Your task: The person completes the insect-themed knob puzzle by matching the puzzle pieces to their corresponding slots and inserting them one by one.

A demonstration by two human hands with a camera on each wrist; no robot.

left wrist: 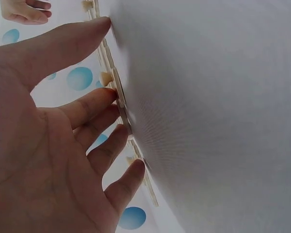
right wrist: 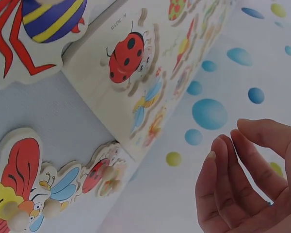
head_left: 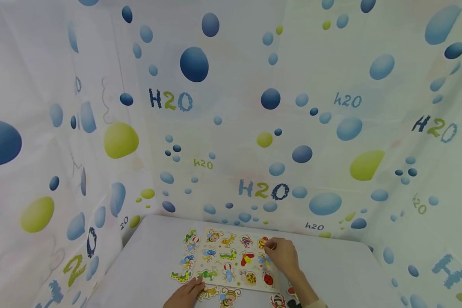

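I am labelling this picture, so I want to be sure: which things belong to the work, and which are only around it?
Belong to the work:
puzzle board
loose bug pieces beside it

Only around:
white tabletop
bubble-printed sheets behind and at both sides

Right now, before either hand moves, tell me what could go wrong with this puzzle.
The left hand rests by the near left corner of the puzzle board, close to the loose orange insect piece; shifting it might nudge the piece or turn the board.

In the head view, the right forearm hides part of a loose red piece near the spider piece, so a low sweep could scatter them.
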